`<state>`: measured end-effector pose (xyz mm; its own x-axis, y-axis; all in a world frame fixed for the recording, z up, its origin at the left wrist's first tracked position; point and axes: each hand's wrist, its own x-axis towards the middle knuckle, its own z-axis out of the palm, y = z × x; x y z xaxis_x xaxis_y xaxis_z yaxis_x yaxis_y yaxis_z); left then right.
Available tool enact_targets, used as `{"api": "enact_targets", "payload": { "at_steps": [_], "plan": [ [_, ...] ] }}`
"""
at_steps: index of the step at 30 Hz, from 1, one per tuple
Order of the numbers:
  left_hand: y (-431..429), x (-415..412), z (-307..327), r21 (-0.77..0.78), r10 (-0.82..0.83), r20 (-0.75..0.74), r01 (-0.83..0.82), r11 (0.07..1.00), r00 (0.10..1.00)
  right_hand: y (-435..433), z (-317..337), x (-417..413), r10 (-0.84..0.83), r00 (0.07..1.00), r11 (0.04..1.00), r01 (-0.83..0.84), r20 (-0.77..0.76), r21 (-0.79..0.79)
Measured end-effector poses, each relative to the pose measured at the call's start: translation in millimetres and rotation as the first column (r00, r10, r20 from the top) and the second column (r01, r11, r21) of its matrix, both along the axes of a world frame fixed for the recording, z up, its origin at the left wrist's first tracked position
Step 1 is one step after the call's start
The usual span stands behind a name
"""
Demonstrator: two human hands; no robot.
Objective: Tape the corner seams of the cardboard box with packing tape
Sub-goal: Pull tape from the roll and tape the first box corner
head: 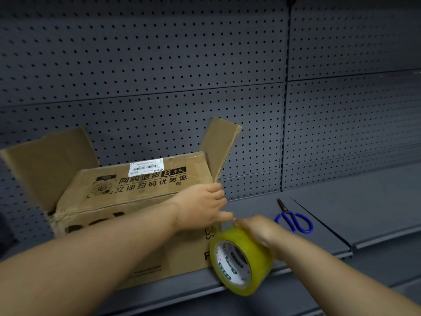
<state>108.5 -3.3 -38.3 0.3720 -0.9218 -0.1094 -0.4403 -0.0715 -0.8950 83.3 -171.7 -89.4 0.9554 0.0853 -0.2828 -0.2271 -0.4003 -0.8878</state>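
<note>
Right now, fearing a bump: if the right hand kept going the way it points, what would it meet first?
Probably the thumb of the left hand, just ahead of the right hand at the cardboard box corner; depth is unclear.

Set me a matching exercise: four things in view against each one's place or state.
1 cardboard box
2 tape roll
3 scissors
4 left hand

A lying on the shelf, untouched
B flaps open
C gripped by the right hand
D holding the box's right corner

Pairs: 1-B, 2-C, 3-A, 4-D
</note>
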Motion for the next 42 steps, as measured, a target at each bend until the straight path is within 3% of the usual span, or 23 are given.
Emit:
{"api": "enact_targets", "payload": {
  "at_steps": [6, 13, 25, 42],
  "plan": [
    [1.3, -5.7, -5.2, -0.010, 0.092, 0.116, -0.092, 0.996, 0.989, 0.0, -2.8, 0.2, -0.017, 1.000, 0.999, 0.017, -0.011, -0.042],
    [1.2, -1.7, -7.0, 0.076, 0.084, 0.040, -0.086, 0.993, 0.996, -3.4, -6.4, -3.5, -0.033, 0.999, 0.999, 0.034, -0.042, 0.029],
    [-4.1, -2.8, -9.3, -0.047, 0.104, -0.126, -0.111, 0.993, 0.987, -5.2, -6.4, -4.3, -0.032, 0.999, 0.997, 0.035, -0.044, 0.075],
    [-1.1, -6.8, 9.3, -0.017, 0.188, -0.035, -0.189, 0.982, 0.982, -6.0, -8.7, -7.6, -0.039, 0.999, 0.999, 0.039, 0.002, 0.026]
  ]
}}
